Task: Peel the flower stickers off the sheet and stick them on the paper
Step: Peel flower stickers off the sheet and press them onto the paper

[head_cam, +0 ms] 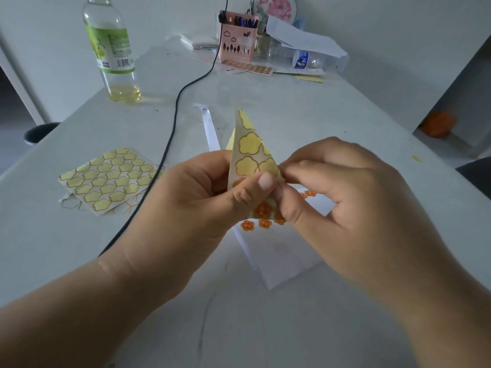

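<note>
Currently left hand [202, 200] is gripping the bent sticker sheet [249, 150], right hand [345, 205] pinching its edge; hasty pulling could tear a flower.

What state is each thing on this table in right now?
sticker sheet: held up, mostly peeled, few left.
left hand: pinches the sheet.
right hand: pinches the sheet's edge.
paper: lying flat, flower stickers on it.
used sheets: emptied, lying flat.
bottle: upright, capped, nearly empty.
pen holder: upright, holding pens.
</note>
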{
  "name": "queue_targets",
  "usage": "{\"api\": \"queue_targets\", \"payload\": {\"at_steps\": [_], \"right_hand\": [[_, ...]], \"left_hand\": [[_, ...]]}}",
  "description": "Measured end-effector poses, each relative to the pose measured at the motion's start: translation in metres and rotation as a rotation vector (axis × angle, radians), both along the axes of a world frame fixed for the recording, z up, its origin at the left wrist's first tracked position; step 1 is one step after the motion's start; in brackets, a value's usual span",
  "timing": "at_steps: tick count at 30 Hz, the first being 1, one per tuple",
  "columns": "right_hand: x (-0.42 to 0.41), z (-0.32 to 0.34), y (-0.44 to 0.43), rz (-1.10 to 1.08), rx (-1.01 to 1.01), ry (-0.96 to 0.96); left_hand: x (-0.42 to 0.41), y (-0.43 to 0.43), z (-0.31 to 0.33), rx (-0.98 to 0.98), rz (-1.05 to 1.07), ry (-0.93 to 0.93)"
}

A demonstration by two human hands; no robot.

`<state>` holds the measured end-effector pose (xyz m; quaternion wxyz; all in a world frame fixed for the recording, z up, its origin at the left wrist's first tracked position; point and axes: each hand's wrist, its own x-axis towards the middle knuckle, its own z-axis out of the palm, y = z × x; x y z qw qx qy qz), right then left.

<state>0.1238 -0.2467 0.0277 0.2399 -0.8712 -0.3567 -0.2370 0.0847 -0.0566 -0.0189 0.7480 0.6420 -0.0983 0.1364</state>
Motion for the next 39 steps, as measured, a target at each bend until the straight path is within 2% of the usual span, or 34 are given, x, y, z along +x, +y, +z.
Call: {"api": "queue_targets", "payload": {"at_steps": [3, 13, 18, 21, 26, 28, 30, 31, 33, 35, 39], "right_hand": [[-0.002, 0.002, 0.001, 0.002, 0.089, 0.077], [-0.002, 0.006, 0.000, -0.011, 0.160, 0.148], [-0.002, 0.007, 0.000, -0.004, 0.230, 0.265], [0.000, 0.003, 0.000, 0.017, 0.314, 0.401], [0.009, -0.004, -0.001, 0.044, 0.454, 0.520], [0.012, -0.004, -0.002, 0.060, 0.568, 0.555], [0.014, -0.003, -0.006, 0.073, 0.600, 0.525], [0.017, -0.002, -0.009, 0.062, 0.538, 0.447], [0.021, 0.000, -0.016, -0.006, 0.273, 0.208], [0.026, 0.000, -0.020, -0.064, 0.025, 0.036], [0.033, -0.009, -0.021, -0.088, -0.140, 0.091]], "left_hand": [[-0.001, 0.000, 0.001, 0.018, 0.006, -0.018], [0.001, 0.001, -0.003, 0.141, 0.041, -0.054], [0.004, 0.002, -0.007, 0.216, 0.064, -0.067], [0.003, 0.001, -0.006, 0.219, 0.065, -0.038], [0.004, 0.002, -0.006, 0.128, 0.061, 0.105], [0.007, 0.002, -0.007, 0.014, 0.081, 0.214], [0.010, 0.002, -0.005, -0.147, 0.132, 0.320], [0.011, 0.003, -0.003, -0.241, 0.174, 0.367], [0.013, 0.004, 0.001, -0.386, 0.257, 0.452], [0.015, 0.005, 0.003, -0.419, 0.291, 0.500], [0.017, 0.006, 0.003, -0.425, 0.290, 0.519]]}}
